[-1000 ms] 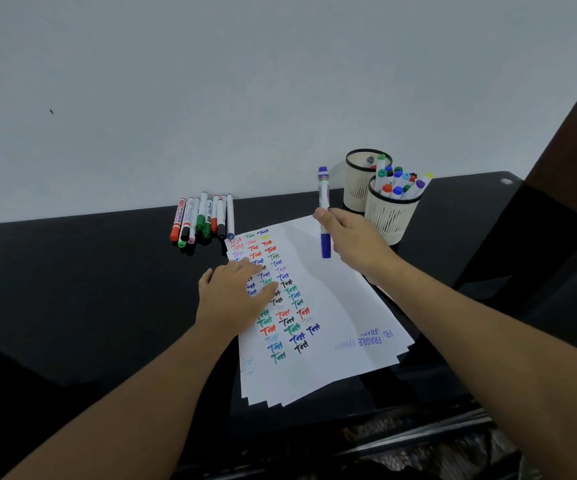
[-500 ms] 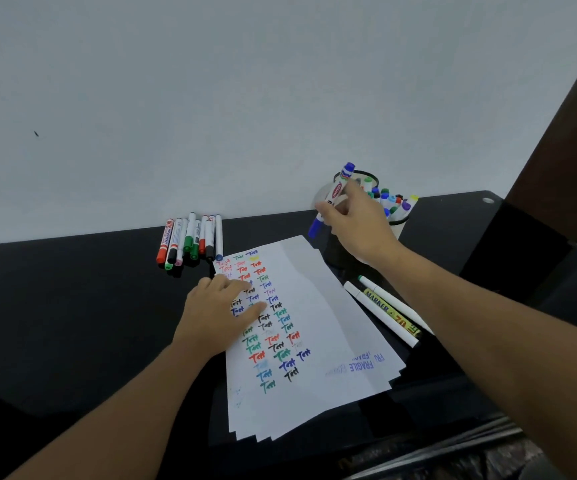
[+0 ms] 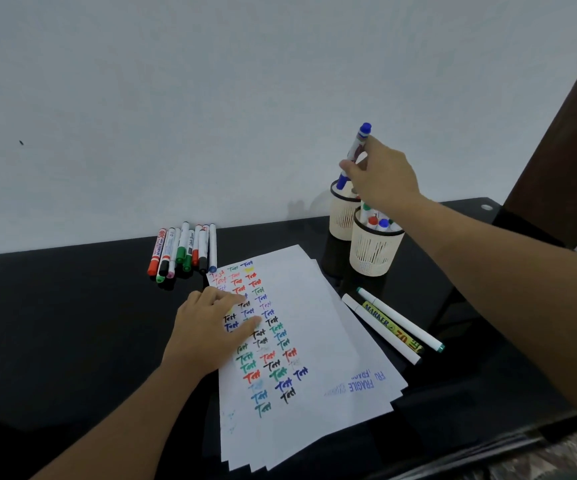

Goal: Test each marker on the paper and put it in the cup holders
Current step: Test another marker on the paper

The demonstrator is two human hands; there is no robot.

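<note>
My right hand (image 3: 382,176) pinches a blue-capped marker (image 3: 356,147) upright, its lower blue end at the rim of the far cream cup holder (image 3: 340,220). The near cup holder (image 3: 373,252) stands in front of it with several markers inside. My left hand (image 3: 211,327) rests flat on the left side of the white paper stack (image 3: 314,341), which carries columns of coloured "Test" marks. A row of several markers (image 3: 183,249) lies at the paper's far left corner.
Three markers (image 3: 392,323), two white and one yellow-labelled, lie on the black table (image 3: 55,323) right of the paper. A white wall runs behind the table. A dark brown post (image 3: 557,133) rises at the right.
My right hand has carried the blue marker from above the paper up and right to the far cup holder. The view has shifted. My left hand stays on the paper.
</note>
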